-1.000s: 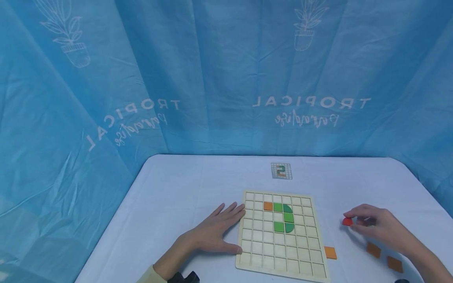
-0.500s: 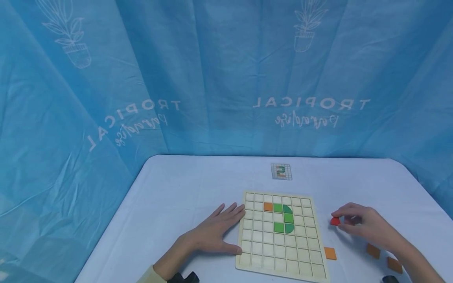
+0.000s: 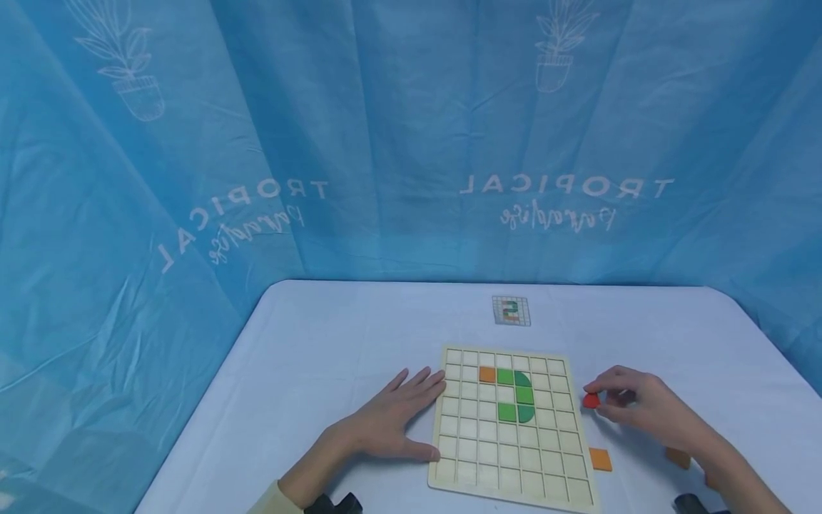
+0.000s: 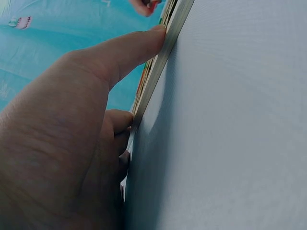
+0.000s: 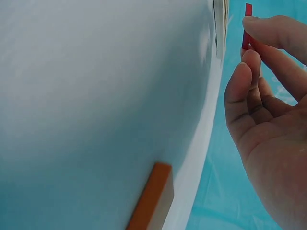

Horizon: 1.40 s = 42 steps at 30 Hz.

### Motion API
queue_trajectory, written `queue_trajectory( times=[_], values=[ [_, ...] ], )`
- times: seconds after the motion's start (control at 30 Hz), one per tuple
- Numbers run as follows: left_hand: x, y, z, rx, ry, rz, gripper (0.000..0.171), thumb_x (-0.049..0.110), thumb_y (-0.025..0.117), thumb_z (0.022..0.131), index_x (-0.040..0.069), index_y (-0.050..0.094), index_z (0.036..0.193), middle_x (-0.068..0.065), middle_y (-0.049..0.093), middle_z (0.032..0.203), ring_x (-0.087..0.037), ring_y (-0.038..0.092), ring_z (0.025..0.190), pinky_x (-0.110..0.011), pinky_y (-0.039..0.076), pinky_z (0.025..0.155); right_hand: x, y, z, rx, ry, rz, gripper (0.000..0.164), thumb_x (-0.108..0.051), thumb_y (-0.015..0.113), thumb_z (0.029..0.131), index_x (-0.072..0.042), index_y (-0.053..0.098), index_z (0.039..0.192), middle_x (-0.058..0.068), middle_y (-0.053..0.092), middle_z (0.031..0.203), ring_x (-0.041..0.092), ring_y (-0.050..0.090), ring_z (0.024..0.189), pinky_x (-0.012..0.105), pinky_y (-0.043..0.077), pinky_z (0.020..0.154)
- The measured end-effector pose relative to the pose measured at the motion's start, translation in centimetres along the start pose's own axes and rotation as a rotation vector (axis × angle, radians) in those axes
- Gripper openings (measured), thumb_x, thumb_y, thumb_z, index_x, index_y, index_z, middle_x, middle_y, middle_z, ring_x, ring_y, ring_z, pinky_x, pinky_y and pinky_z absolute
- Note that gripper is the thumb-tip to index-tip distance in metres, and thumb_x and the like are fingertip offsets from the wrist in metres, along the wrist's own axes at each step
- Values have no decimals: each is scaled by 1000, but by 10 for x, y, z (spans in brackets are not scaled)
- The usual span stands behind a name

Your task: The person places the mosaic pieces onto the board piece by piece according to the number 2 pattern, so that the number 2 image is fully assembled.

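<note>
A wooden grid board (image 3: 478, 453) lies on the table, with an orange square tile (image 3: 487, 375), several green square tiles (image 3: 506, 412) and two darker green quarter-round tiles (image 3: 525, 413) set in its cells. My left hand (image 3: 392, 425) is spread flat at the board's left side; its thumb and fingertips touch the edge, as the left wrist view also shows. Just off the board's right edge, my right hand (image 3: 636, 403) pinches a small red tile (image 3: 591, 400) with a rounded side between thumb and fingers. In the right wrist view this red tile (image 5: 247, 28) appears edge-on, above the table.
A small pattern card (image 3: 511, 311) lies behind the board. Another orange tile (image 3: 600, 459) lies beside the board's lower right edge. Farther right, an orange-brown tile (image 3: 677, 457) lies under my right forearm, which partly hides one more. A blue curtain (image 3: 398, 143) hangs behind the table.
My right hand has moved left with the red tile, from well right of the board to close by its right edge. My left hand and the tiles on the board have stayed put.
</note>
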State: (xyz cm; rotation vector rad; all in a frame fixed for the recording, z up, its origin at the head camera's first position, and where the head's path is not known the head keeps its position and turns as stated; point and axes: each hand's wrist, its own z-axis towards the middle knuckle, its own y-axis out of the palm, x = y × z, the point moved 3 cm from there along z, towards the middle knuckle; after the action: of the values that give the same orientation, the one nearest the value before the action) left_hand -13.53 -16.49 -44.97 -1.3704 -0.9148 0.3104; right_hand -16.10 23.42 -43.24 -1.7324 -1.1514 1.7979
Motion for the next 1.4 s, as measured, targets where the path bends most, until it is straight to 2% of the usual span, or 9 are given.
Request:
queue_trajectory(
  times=[0.3, 0.53, 0.8, 1.1, 1.4],
  values=[
    [-1, 2, 1, 0, 2, -1, 103, 77, 50, 80, 17, 15, 156, 8, 6, 160, -14, 0, 145, -45, 0, 117, -8, 5, 5, 17, -56, 3, 27, -16, 80, 77, -21, 73, 103, -6, 60, 95, 12, 54, 78, 23, 52, 68],
    [0, 2, 2, 0, 8, 10, 102, 76, 51, 80, 17, 15, 156, 8, 6, 161, -15, 0, 145, -44, 0, 117, -12, 10, 9, 16, -104, 20, 26, -20, 80, 78, -22, 73, 103, -8, 60, 94, 11, 54, 77, 23, 52, 69],
    [0, 1, 1, -4, 0, 14, 103, 77, 50, 80, 17, 15, 156, 8, 6, 160, -14, 0, 145, -44, 0, 117, -22, 17, 16, -14, -104, 46, 25, -15, 80, 77, -21, 74, 101, -7, 60, 94, 12, 56, 78, 24, 52, 69],
    [0, -1, -1, -1, 0, 8, 102, 76, 50, 80, 17, 15, 156, 7, 7, 160, -15, 0, 145, -45, 1, 117, -31, 25, 20, -36, -147, 51, 26, -15, 80, 77, -21, 73, 102, -8, 60, 95, 11, 56, 78, 24, 53, 68],
    [0, 0, -1, 3, 7, 4, 103, 76, 51, 80, 16, 16, 155, 6, 7, 161, -15, 0, 145, -45, 1, 117, -49, 27, 26, -64, -199, 35, 23, -15, 78, 79, -20, 73, 101, -8, 60, 94, 10, 55, 76, 24, 52, 67]
  ],
)
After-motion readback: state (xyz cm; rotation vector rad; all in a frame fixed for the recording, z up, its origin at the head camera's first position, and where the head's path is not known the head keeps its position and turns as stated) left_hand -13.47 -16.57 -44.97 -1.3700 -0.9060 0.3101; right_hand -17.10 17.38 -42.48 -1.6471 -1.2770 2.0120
